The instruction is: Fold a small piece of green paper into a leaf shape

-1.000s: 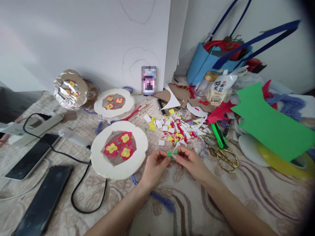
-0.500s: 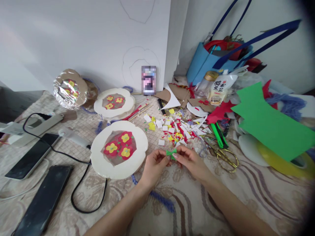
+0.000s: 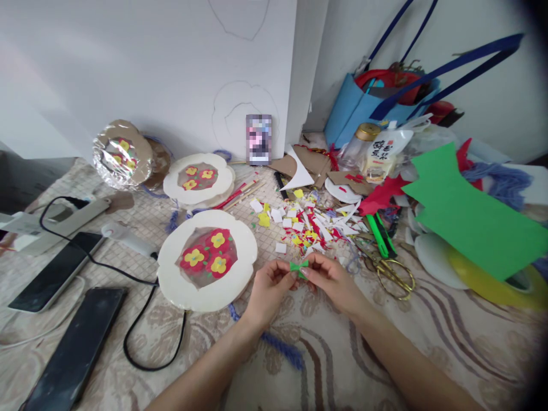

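A small piece of green paper (image 3: 298, 266) is pinched between my two hands, low over the patterned tablecloth. My left hand (image 3: 274, 285) grips its left end with thumb and fingertips; my right hand (image 3: 327, 279) grips the right end the same way. Just left of my hands lies a white scalloped frame (image 3: 171, 257) with red and yellow paper flowers (image 3: 210, 254) in its middle. Beyond my fingers spreads a heap of white, red and yellow paper scraps (image 3: 310, 225). Gold-handled scissors (image 3: 391, 277) rest to the right of my right hand.
A large green paper sheet (image 3: 475, 211) covers things at right. Near it are a green utility knife (image 3: 381, 237), red paper (image 3: 382, 195) and a blue bag (image 3: 342, 108). Phones (image 3: 77, 348), a glue gun (image 3: 128, 240) and black cable (image 3: 126, 342) lie left. A blue braid (image 3: 282, 349) lies in front.
My hands stay almost in place, still pinching the green paper. The paper has turned slightly between my fingers, and the rest of the table looks the same.
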Action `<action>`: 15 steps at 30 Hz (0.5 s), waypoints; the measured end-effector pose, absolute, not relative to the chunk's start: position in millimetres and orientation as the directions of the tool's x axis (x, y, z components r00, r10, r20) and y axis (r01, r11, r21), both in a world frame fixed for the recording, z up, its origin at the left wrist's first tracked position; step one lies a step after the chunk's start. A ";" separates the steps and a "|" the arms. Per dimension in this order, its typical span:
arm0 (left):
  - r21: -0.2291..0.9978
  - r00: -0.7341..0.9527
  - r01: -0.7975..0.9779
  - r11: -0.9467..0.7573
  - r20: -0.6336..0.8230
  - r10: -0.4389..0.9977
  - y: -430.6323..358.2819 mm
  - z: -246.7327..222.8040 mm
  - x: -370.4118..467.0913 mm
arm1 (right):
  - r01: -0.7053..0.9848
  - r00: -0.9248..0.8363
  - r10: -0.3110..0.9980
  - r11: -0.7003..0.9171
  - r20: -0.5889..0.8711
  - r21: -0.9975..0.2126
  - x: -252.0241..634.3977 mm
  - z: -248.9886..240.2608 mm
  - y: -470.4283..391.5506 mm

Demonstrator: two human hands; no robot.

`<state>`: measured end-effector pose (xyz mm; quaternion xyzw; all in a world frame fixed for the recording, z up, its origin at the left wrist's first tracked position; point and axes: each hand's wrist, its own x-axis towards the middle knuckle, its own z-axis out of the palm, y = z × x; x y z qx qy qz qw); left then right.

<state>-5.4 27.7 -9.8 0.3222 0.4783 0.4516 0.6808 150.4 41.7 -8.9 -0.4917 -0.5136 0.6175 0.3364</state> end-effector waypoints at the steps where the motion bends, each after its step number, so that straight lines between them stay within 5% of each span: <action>1: 0.870 0.132 -0.306 0.386 -0.363 0.923 27.8 -9.6 -5.4 | 0.092 -0.290 0.920 -0.246 -0.262 -0.965 150.5 -8.5 41.9; 15: 0.828 0.128 -0.384 0.409 -0.391 0.912 30.1 -14.6 -6.5 | 0.126 -0.192 0.972 -0.112 -0.135 -0.986 154.7 5.3 60.9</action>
